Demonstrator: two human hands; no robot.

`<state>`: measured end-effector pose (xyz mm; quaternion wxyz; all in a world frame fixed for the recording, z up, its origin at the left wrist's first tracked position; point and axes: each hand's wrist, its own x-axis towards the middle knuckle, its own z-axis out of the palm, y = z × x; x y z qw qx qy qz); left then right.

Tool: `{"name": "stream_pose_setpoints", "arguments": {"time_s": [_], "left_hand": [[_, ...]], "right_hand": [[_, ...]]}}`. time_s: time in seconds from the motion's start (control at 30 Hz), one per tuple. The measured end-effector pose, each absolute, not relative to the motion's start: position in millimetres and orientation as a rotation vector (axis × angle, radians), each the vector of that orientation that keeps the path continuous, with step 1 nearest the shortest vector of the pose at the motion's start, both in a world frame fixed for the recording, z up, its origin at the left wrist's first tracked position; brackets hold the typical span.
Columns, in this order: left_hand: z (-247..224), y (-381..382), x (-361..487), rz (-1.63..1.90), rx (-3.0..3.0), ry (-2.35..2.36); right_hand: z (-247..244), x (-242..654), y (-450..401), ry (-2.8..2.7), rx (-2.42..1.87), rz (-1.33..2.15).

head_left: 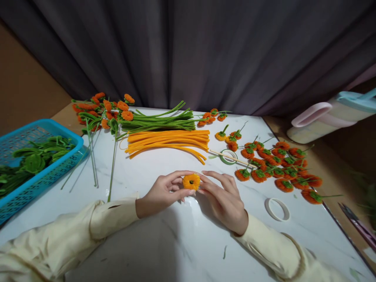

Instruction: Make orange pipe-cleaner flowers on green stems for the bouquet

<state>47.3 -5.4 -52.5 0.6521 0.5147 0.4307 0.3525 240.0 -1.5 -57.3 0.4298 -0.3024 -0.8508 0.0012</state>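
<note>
Near the middle of the white table, a small yellow-orange flower (191, 181) with a dark centre is held up between both hands. My left hand (167, 191) pinches its left side between thumb and fingers. On the other side, my right hand (223, 197) has its fingertips closed against the flower's right edge. Beyond the hands lies a bundle of yellow-orange fuzzy stems (167, 141), with a bundle of green stems (164, 119) behind it.
A blue basket (44, 172) of green leaves stands at the left. Orange flowers lie at the back left and in a group (282, 164) at the right. Green tape (228, 156), a white ring (277, 209), pliers (357, 221) and a pitcher (329, 117) are also at the right.
</note>
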Motion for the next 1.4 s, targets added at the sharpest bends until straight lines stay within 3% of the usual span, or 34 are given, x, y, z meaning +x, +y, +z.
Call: {"name": "stream_pose_setpoints", "arguments": {"time_s": [0.6, 1.4], "left_hand": [[-54, -5, 47, 0.779, 1.262, 1.13], [-52, 2, 44, 0.753, 1.166, 0.851]], "right_hand": [[-58, 240, -4, -2.113, -0.751, 0.0], [-54, 245, 1, -2.221, -0.578, 0.179]]}}
